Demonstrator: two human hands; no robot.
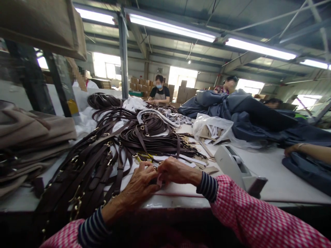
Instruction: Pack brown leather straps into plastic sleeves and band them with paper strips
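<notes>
My left hand [141, 181] and my right hand [177, 172] meet at the front edge of the table. The right fingers pinch a small pale strip [159, 179], its end sticking out below them. My left fingers are bent and closed over something dark and small, mostly hidden between the hands. Just beyond the fingertips lie gold-coloured metal clasps and a bit of yellow. A large heap of dark brown straps [100, 162] with gold-coloured buckles and hooks spreads to the left of my hands. Behind them lies a coiled bundle of similar straps [144, 136].
A white tape dispenser [231, 165] stands right of my hands. Beyond it are a clear plastic bag [213, 125] of strips and piled dark blue fabric [248, 110]. Another person's hand [292, 148] rests on blue fabric at right. Folded taupe fabric [33, 137] is stacked at left.
</notes>
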